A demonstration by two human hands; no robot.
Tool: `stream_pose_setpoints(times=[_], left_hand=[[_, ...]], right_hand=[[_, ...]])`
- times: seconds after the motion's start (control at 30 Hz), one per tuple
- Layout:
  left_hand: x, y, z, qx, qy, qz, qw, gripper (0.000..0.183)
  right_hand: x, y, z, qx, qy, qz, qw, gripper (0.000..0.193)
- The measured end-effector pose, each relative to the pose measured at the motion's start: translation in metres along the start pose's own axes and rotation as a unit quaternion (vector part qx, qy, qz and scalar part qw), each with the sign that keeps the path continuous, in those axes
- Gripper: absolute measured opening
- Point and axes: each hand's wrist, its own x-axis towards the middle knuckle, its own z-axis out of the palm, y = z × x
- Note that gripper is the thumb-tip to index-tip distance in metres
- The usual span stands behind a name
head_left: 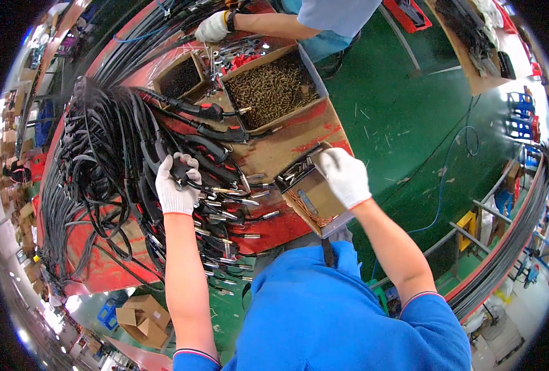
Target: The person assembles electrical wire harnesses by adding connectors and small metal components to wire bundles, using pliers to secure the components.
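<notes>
My left hand [178, 184], in a white glove, has its fingers wrapped round the black handle of a welding torch [180, 168]. Many similar black torches with metal necks [243, 216] lie beside and below it, overlapping on the table. My right hand [347, 177], also gloved, is at the right side of a small parts box [324, 198]. Its fingers are bent together by the box's upper corner, and what they hold is hidden. Small silver metal sleeves [298, 170] fill the box's upper compartment; copper-coloured thin pieces [321, 217] lie in the lower one.
A large bin of brass-coloured fittings [268, 89] and a carton of small dark parts [180, 78] stand at the far side. Bundled black cables [95, 142] cover the red table's left. A co-worker's gloved hand [214, 28] is at the far edge. An open cardboard carton [144, 321] sits below.
</notes>
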Motion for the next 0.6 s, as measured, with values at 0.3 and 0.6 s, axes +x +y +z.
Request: stream_pose_setpoints(times=[0.3,0.6], left_hand=[[0.004,-0.012,0.003,-0.006,0.000,0.006,1.000,0.024],[-0.011,-0.011,0.014,-0.042,0.009,0.023,0.999,0.024]], right_hand=[[-0.006,0.082,0.009,-0.249,-0.206,-0.010,0.946,0.024],[0.010,0.090,0.024,-0.189,-0.205,0.036,0.960,0.028]])
